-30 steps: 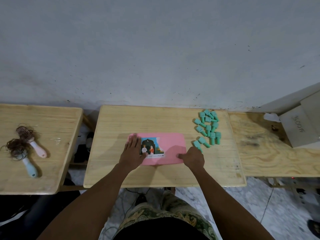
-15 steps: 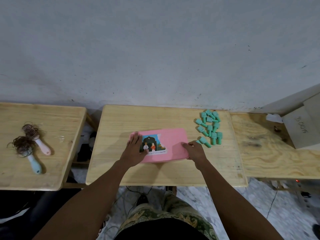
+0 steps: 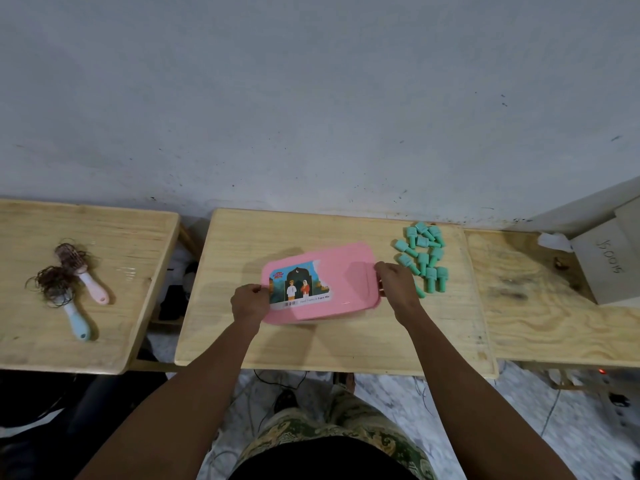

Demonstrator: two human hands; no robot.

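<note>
Pink plastic container [image 3: 346, 282] with a printed label on top is over the middle wooden table [image 3: 311, 348], slightly askew. The left hand [image 3: 248, 303] grips its left end with curled fingers, and the right hand [image 3: 394, 285] curls round its right end. Teal plastic pieces [image 3: 424, 258] lie heaped just beside the right hand; 2 hairbrushes [image 3: 81, 289] rest on the left table [image 3: 131, 327]
</note>
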